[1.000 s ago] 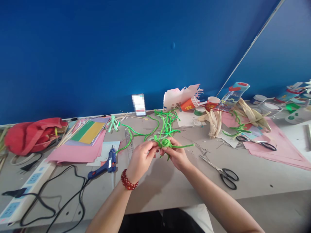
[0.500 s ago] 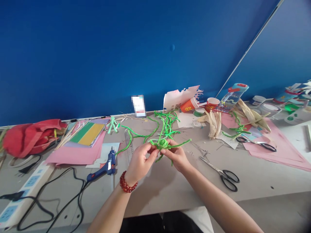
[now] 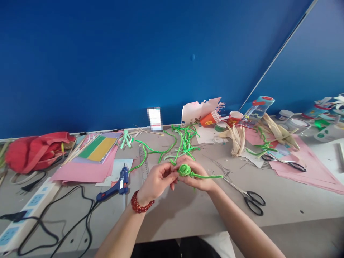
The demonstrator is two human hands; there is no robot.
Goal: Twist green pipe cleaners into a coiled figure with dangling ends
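A coiled ball of green yarn cord (image 3: 184, 170) is held between my hands above the front of the table, with one loose end sticking out to the right. My right hand (image 3: 199, 175) is wrapped round it from behind and below. With thumb and fingers pinched together, my left hand (image 3: 160, 178) grips the coil's left side; its fingertips are partly hidden. Just beyond my hands lies a tangle of loose green cords (image 3: 185, 138). Longer green strands curve across the table to the left, near a metal ruler (image 3: 144, 165).
A blue glue gun (image 3: 118, 184) and its black cable lie at left, by a power strip (image 3: 29, 208). Pink paper (image 3: 88, 172) and a red bag (image 3: 40, 150) sit behind. Black-handled scissors (image 3: 254, 202) rest at right. Paper cups (image 3: 211, 118) and corn husks (image 3: 236, 138) stand farther back.
The green coil has tilted to face up toward me and shifted slightly right and down. My right hand has turned palm-up under it, and its loose end now points lower.
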